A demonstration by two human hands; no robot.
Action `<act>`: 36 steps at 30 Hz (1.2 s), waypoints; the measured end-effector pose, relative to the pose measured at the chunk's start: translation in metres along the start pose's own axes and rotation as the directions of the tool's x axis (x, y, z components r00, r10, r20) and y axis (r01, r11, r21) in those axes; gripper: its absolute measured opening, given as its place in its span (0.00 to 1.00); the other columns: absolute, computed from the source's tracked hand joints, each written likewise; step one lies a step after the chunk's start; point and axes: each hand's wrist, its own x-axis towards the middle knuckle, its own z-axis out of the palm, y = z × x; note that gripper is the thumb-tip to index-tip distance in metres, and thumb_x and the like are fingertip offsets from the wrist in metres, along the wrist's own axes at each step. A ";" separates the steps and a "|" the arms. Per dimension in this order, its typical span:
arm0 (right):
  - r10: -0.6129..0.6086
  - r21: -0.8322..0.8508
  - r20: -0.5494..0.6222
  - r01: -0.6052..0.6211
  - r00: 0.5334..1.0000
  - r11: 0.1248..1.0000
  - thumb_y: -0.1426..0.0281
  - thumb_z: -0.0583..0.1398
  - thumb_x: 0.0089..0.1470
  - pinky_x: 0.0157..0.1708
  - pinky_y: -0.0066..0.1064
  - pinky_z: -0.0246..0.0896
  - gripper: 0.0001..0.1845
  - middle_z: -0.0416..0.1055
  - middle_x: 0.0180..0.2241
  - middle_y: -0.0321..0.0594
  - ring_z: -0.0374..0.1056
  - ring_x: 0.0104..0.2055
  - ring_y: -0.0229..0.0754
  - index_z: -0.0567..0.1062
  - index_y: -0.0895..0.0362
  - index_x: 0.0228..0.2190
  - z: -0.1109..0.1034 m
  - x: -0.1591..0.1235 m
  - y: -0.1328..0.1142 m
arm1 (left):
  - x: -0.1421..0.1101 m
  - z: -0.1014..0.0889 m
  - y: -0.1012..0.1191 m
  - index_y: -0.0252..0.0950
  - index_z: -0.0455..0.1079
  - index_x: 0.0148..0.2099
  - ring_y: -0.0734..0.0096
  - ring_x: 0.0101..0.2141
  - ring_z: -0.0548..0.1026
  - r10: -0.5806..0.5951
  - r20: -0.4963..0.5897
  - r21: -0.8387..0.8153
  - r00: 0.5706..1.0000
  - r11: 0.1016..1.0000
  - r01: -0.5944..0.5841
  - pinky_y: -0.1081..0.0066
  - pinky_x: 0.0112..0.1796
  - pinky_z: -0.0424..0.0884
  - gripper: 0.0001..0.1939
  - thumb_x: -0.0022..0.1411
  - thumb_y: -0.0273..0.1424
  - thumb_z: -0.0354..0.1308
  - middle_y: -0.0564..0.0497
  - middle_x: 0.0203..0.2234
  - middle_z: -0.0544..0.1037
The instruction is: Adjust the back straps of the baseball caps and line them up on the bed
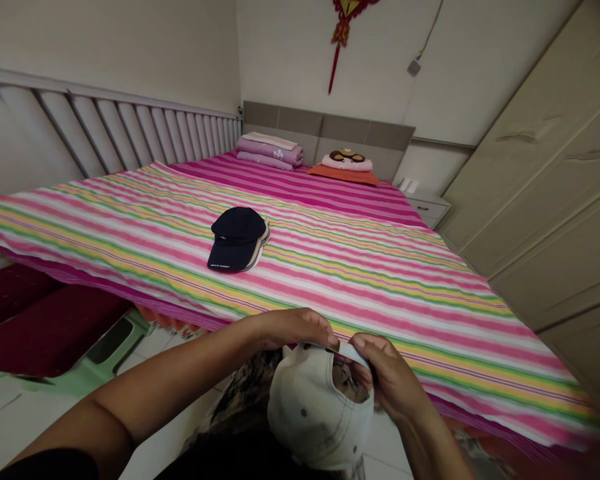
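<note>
A pale off-white baseball cap (313,407) hangs in front of me below the bed's near edge, its back opening facing up. My left hand (307,327) pinches the adjusting strap near its metal-looking buckle. On the other side, my right hand (387,370) is closed on the strap's right end, thumb on top. The strap (354,353) spans between both hands. Farther off, a dark navy cap (237,230) lies on the bed on top of lighter caps (260,250), whose edges show at its right. How many lie beneath I cannot tell.
The bed (330,267) has a striped sheet. Folded purple bedding (270,152) and a pink pillow (347,163) sit by the headboard (340,130). A white railing (130,123) runs along the left, a wardrobe (540,167) stands right, and a green stool (110,343) is at lower left.
</note>
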 end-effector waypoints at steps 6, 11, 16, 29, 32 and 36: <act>0.026 0.018 0.030 -0.026 0.999 0.999 0.58 0.58 0.46 0.15 0.25 0.38 0.22 0.55 0.07 0.30 0.45 0.11 0.29 0.64 0.59 0.12 0.000 -0.001 -0.003 | 0.001 0.002 0.002 0.31 0.66 0.25 0.82 0.16 0.59 -0.055 -0.009 -0.099 0.998 0.994 0.054 0.77 0.20 0.52 0.17 0.38 0.39 0.64 0.57 0.15 0.66; 0.070 0.017 0.149 -0.074 0.986 0.997 0.60 0.58 0.47 0.16 0.25 0.42 0.19 0.59 0.09 0.31 0.49 0.12 0.29 0.65 0.59 0.14 -0.008 0.002 -0.004 | 0.002 0.000 0.000 0.30 0.67 0.25 0.81 0.15 0.62 -0.055 -0.003 -0.162 0.998 0.985 0.054 0.77 0.19 0.54 0.15 0.37 0.37 0.64 0.56 0.15 0.68; 0.108 -0.075 0.247 -0.092 0.963 0.993 0.58 0.59 0.46 0.20 0.26 0.46 0.17 0.64 0.13 0.34 0.54 0.16 0.32 0.68 0.60 0.18 -0.019 0.006 -0.008 | 0.003 -0.004 0.001 0.30 0.69 0.24 0.80 0.16 0.63 -0.045 -0.050 -0.230 0.998 0.973 0.032 0.77 0.20 0.57 0.15 0.35 0.35 0.66 0.55 0.15 0.69; 0.012 0.065 0.041 -0.015 0.999 0.998 0.61 0.62 0.41 0.16 0.24 0.42 0.18 0.57 0.11 0.31 0.49 0.15 0.30 0.64 0.59 0.14 -0.011 0.002 -0.025 | 0.004 -0.003 0.005 0.29 0.67 0.21 0.81 0.15 0.62 0.033 -0.143 -0.293 0.989 0.953 -0.074 0.77 0.19 0.56 0.12 0.33 0.32 0.65 0.55 0.12 0.67; 0.019 0.067 0.070 -0.023 0.997 0.997 0.61 0.62 0.42 0.17 0.24 0.45 0.17 0.59 0.12 0.33 0.51 0.15 0.30 0.66 0.59 0.14 -0.014 0.001 -0.026 | 0.004 -0.004 0.006 0.30 0.66 0.20 0.82 0.14 0.61 0.043 -0.112 -0.324 0.993 0.943 -0.077 0.78 0.18 0.53 0.11 0.35 0.30 0.63 0.55 0.12 0.65; 0.050 0.038 0.148 -0.056 0.988 0.998 0.60 0.62 0.43 0.21 0.24 0.51 0.16 0.67 0.19 0.38 0.59 0.20 0.33 0.74 0.62 0.23 -0.026 0.003 -0.021 | 0.004 -0.012 0.006 0.30 0.65 0.20 0.82 0.14 0.61 0.054 -0.088 -0.379 0.995 0.921 -0.083 0.77 0.18 0.53 0.10 0.39 0.30 0.63 0.55 0.12 0.65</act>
